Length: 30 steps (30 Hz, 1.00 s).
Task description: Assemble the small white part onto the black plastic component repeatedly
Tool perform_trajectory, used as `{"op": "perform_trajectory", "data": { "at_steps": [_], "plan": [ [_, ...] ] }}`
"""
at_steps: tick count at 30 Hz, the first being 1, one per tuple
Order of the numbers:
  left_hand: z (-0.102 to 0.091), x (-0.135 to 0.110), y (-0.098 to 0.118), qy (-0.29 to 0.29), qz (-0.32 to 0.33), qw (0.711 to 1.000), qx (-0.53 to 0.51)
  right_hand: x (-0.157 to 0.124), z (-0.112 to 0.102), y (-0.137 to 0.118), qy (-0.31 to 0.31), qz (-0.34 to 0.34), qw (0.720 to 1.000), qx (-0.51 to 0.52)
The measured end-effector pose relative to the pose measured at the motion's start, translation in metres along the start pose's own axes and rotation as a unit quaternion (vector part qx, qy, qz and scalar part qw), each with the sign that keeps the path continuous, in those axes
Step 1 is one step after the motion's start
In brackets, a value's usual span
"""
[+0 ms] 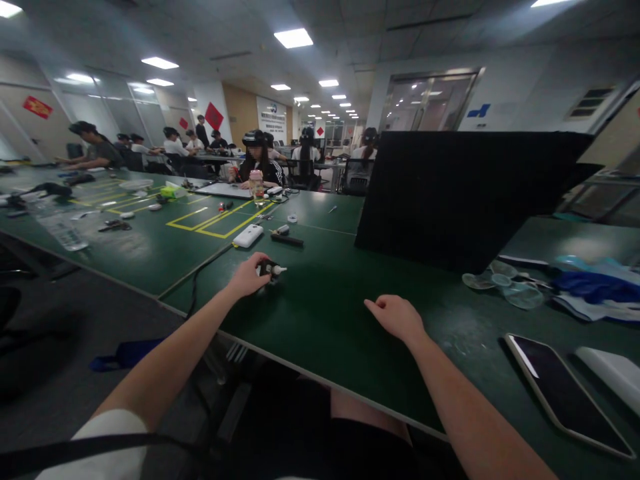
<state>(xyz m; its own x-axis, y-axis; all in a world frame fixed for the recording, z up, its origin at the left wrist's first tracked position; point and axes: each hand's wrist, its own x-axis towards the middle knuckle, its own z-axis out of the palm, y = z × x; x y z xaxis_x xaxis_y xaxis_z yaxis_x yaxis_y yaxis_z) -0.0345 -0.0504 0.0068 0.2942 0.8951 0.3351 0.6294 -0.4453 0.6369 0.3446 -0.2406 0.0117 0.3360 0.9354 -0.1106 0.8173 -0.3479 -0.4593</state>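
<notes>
The left hand [249, 275] has its grip closed round a small dark bottle with a white nozzle [270, 269], which lies on the green worktop [325, 313]. The right hand [397, 317] rests loosely curled on the worktop, well apart, holding nothing. Further back stands a pink-capped bottle [257, 185]; its contents cannot be told. Clear round lids [503, 283] lie to the right.

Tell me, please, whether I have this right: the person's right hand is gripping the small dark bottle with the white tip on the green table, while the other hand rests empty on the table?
Not quite: the head view shows the left hand gripping the small dark bottle. The right hand is the empty one resting on the green table.
</notes>
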Motion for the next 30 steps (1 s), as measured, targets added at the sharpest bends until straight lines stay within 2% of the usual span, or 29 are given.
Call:
{"op": "perform_trajectory", "data": {
  "at_steps": [3, 5, 7, 10, 12, 15, 17, 21, 24, 27, 30],
  "plan": [
    [-0.025, -0.001, -0.022, 0.003, 0.105, 0.987, 0.125, 0.005, 0.001, 0.002, 0.009, -0.006, 1.000, -0.014],
    [-0.034, -0.003, -0.029, -0.004, 0.160, 0.970, 0.182, 0.007, 0.000, 0.003, 0.001, -0.005, 1.000, -0.012],
    [-0.037, -0.004, -0.031, -0.011, 0.182, 0.960, 0.211, 0.007, -0.001, 0.003, -0.012, 0.004, 1.000, -0.012],
    [-0.035, -0.003, -0.028, 0.017, 0.161, 0.963, 0.214, 0.006, -0.003, 0.000, -0.020, 0.012, 1.000, -0.013],
    [-0.032, -0.002, -0.028, 0.063, 0.133, 0.969, 0.201, 0.005, -0.003, -0.001, -0.020, 0.008, 1.000, -0.010],
    [-0.028, 0.001, -0.033, 0.147, 0.061, 0.972, 0.172, 0.004, -0.003, -0.001, -0.018, 0.007, 1.000, -0.011],
    [-0.026, 0.003, -0.042, 0.173, 0.002, 0.973, 0.151, 0.004, -0.001, 0.000, -0.014, 0.006, 1.000, -0.011],
    [-0.021, 0.009, -0.060, 0.183, -0.073, 0.975, 0.108, 0.003, 0.000, 0.002, -0.013, 0.000, 1.000, 0.003],
    [-0.014, 0.018, -0.065, 0.184, -0.096, 0.977, 0.045, 0.000, 0.000, 0.003, -0.011, -0.005, 1.000, 0.004],
    [-0.002, 0.028, -0.058, 0.153, -0.087, 0.984, 0.000, -0.001, 0.001, 0.004, -0.009, -0.017, 1.000, 0.007],
    [0.017, 0.036, -0.037, 0.096, -0.075, 0.992, -0.027, 0.000, 0.002, 0.004, -0.006, -0.016, 1.000, 0.006]
  ]
}}
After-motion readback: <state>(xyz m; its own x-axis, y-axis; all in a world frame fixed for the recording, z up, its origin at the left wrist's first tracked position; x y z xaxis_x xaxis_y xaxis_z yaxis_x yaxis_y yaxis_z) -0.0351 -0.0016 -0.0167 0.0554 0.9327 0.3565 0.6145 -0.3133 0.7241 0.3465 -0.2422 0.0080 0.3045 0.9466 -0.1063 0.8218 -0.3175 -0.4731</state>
